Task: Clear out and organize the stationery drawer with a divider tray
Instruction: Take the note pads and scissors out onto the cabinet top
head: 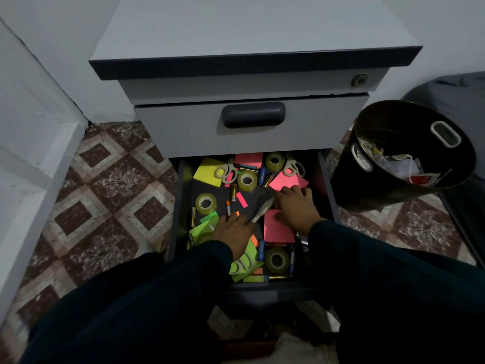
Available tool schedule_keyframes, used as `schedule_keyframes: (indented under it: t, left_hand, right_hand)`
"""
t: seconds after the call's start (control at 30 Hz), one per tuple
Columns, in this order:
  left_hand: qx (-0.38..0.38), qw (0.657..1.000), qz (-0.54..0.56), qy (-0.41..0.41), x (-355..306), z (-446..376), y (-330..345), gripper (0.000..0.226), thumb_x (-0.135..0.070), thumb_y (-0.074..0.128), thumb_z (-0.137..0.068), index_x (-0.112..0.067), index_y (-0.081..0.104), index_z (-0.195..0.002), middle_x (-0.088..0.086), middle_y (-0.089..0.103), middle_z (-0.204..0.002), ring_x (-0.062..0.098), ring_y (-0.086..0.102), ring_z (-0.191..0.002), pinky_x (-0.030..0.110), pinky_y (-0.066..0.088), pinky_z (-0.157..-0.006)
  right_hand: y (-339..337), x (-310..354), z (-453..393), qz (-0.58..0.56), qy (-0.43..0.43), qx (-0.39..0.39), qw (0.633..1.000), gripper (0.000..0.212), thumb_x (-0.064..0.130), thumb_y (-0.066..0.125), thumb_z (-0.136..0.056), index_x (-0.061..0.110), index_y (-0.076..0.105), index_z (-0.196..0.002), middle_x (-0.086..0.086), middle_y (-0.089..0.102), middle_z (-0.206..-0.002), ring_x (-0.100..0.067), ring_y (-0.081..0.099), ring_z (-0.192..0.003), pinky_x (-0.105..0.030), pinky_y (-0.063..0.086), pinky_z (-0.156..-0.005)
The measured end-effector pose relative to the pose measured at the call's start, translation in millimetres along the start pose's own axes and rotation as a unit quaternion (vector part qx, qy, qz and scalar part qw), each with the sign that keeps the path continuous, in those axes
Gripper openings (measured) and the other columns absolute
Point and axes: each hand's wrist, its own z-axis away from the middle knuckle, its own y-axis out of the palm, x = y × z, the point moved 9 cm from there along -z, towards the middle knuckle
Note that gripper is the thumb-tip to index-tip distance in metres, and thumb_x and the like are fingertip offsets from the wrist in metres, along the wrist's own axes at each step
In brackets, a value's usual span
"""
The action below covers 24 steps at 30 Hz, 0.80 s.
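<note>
Pale scissors (262,210), perhaps in left grip (232,232)

Above drawer: the closed upper drawer front (249,127) overhangs the open drawer (329,185) at 12 o'clock, blocking entry there.
Drawer floor: bare dark patch at centre, between tape rolls (206,203) at 9 o'clock and pink notes (278,229) at 4 o'clock.
Sides: drawer walls close 3 and 9 o'clock.
Outside: black bin (393,164) stands at 2 o'clock; patterned floor (110,195) open at 9 o'clock.
</note>
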Motion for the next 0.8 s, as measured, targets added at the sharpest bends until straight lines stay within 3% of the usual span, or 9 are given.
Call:
schedule_keyframes:
  t: [0.17,0.4,0.57,0.63,0.7,0.8]
  left_hand:
    - [0.030,0.997,0.070,-0.002,2.0,1.4,-2.4,0.032,-0.009,0.052,-0.091,-0.013,0.046,-0.123,0.010,0.055,-0.125,0.030,0.051,-0.115,0.038,0.043,-0.089]
    - [0.096,0.987,0.123,-0.031,23.8,4.7,2.8,0.037,-0.017,0.056,-0.093,-0.014,0.052,-0.130,0.012,0.048,-0.136,0.029,0.048,-0.124,0.036,0.042,-0.097]
    - [0.057,0.966,0.246,-0.063,49.5,9.4,-12.2,0.022,-0.019,0.057,-0.094,-0.010,0.061,-0.113,0.012,0.060,-0.120,0.028,0.058,-0.105,0.032,0.046,-0.082]
    - [0.023,0.957,0.277,-0.081,59.5,13.1,-19.0,0.020,-0.019,0.057,-0.093,-0.009,0.062,-0.110,0.013,0.061,-0.117,0.027,0.058,-0.104,0.029,0.044,-0.080]
    - [-0.012,0.943,0.317,-0.100,67.4,17.2,-24.1,0.023,-0.017,0.058,-0.093,-0.006,0.060,-0.113,0.015,0.062,-0.114,0.026,0.059,-0.094,0.028,0.045,-0.078]
    - [-0.032,0.875,0.461,-0.142,77.4,27.7,-24.4,0.020,-0.007,0.057,-0.092,-0.001,0.057,-0.111,0.015,0.061,-0.090,0.022,0.061,-0.067,0.032,0.053,-0.068]
  right_hand:
    - [-8.7,-1.6,0.9,-0.028,-0.009,0.005,1.000,0.023,0.023,0.053,-0.089,0.022,0.057,-0.111,-0.003,0.064,-0.112,-0.025,0.049,-0.113,-0.039,0.026,-0.097]
    - [-13.2,0.0,8.0,0.017,-0.032,0.019,0.999,0.043,0.014,0.044,-0.091,0.035,0.051,-0.128,-0.002,0.061,-0.117,-0.025,0.050,-0.114,-0.042,0.023,-0.101]
    - [-26.7,-7.0,19.2,0.028,-0.021,-0.021,0.999,0.033,0.017,0.040,-0.093,0.028,0.056,-0.119,-0.003,0.064,-0.110,-0.025,0.054,-0.111,-0.048,0.017,-0.109]
    - [-30.7,-8.7,23.3,-0.006,-0.020,-0.021,1.000,0.025,0.018,0.041,-0.093,0.020,0.056,-0.113,-0.006,0.065,-0.109,-0.027,0.056,-0.109,-0.042,0.028,-0.102]
    - [-33.7,-8.9,28.0,-0.073,-0.019,-0.012,0.997,0.019,0.015,0.043,-0.094,0.012,0.055,-0.108,-0.012,0.064,-0.108,-0.030,0.058,-0.102,-0.036,0.040,-0.085]
    - [-38.4,-10.4,36.4,-0.125,-0.006,-0.004,0.992,0.019,0.009,0.042,-0.094,0.008,0.051,-0.110,-0.016,0.062,-0.106,-0.030,0.059,-0.095,-0.035,0.045,-0.074]
